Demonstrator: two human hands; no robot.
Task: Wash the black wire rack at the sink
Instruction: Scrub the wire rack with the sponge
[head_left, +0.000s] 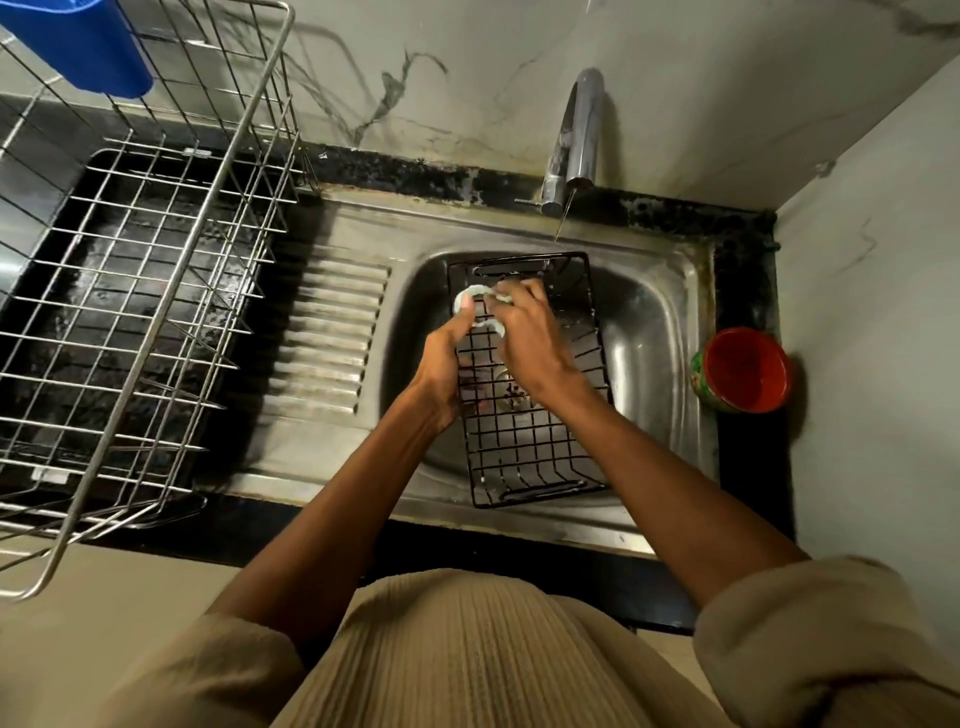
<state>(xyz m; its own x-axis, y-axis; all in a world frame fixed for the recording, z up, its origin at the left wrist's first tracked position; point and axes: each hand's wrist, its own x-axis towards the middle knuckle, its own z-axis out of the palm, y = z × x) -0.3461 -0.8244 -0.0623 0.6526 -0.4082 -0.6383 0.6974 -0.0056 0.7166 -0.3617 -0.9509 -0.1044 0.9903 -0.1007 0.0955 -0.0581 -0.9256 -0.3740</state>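
At far left, a steel dish basket stands on the counter with a blue container at its top corner; beside it lies the ribbed drainboard of the sink. The black wire rack lies in the basin below the tap; your left hand and right hand meet over its far half, fingers curled on a pale scrubber, though blur leaves each grip uncertain. A red cup stands at the sink's right rim.

My steel sink gleams wet; the black wire rack looks glossy (coated metal), the faucet polished chrome, my sweater ribbed knit.
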